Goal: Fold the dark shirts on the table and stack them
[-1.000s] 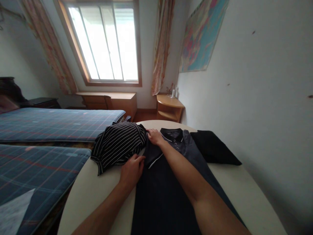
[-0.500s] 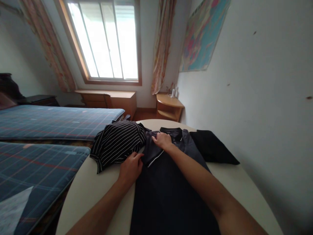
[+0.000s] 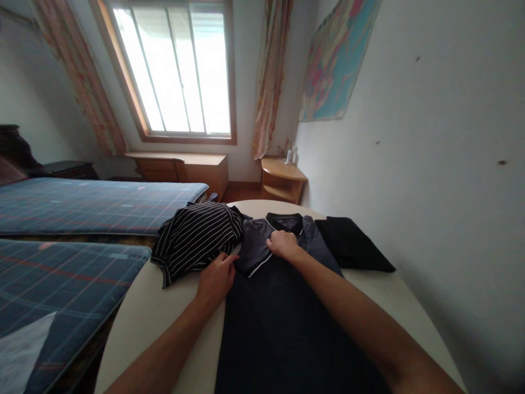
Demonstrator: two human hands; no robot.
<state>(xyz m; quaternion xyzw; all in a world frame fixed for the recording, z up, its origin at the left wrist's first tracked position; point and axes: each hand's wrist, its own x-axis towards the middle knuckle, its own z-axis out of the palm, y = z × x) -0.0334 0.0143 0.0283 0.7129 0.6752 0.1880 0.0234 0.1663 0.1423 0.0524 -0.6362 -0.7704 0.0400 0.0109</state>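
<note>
A dark navy polo shirt (image 3: 279, 323) with a grey upper part, a black collar and white piping lies spread on the round cream table (image 3: 143, 317). Its left sleeve is folded inward over the chest. My left hand (image 3: 217, 276) is at the shirt's left edge by that sleeve, its fingers closed together; whether cloth is pinched between them is hard to tell. My right hand (image 3: 283, 243) rests on the chest below the collar, fingers curled in, their tips hidden from view.
Left of the shirt lies a bunched black-and-white striped garment (image 3: 200, 235). A folded black cloth (image 3: 355, 243) lies to its right. Plaid mattresses (image 3: 82, 205) stand at the left, a white wall at the right, and a desk (image 3: 205, 164) and corner shelf (image 3: 283, 169) behind.
My right hand has moved slightly right and down from the left side of the collar. My left hand has shifted a little left, staying at the sleeve's edge.
</note>
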